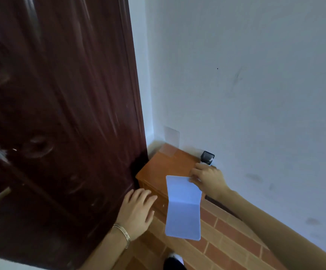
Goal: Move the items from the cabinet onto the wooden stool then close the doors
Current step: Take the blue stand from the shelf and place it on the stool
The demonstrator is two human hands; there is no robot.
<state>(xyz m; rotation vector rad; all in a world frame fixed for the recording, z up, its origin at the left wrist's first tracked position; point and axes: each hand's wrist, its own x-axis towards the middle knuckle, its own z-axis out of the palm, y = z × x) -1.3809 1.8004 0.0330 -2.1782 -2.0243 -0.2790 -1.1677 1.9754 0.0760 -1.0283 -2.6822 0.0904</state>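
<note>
Right hand (pixel 206 179): reaches over the far right part of the wooden stool (pixel 166 168); fingertips pinch the top edge of a pale blue folded sheet (pixel 183 207), which hangs down in front of the stool with a crease across its middle.
Left hand (pixel 136 207): fingers loosely spread, holding nothing, resting at the edge of the dark cabinet door (pixel 61 114); whether the palm presses the door cannot be told.
Bracelet (pixel 122 232): thin metal bangles on the left wrist.
Wooden stool: stands in the corner between the door and the white wall (pixel 255 75); its front is partly covered by the sheet and the left hand.
Clear sheet (pixel 167 152): a see-through flat piece at the back of the stool top; a similar one (pixel 171 137) leans on the wall behind it; edges faint.
Black object (pixel 207 157): small, dark, with a pale part, at the stool's far right corner, just beyond the right fingers; too blurred to identify.
Cabinet door: smeared by motion blur, cut off at the left; the cabinet's inside is hidden.
Floor (pixel 226 240): brick-pattern tiles.
Shoe (pixel 174 261): cut off at the bottom edge.
</note>
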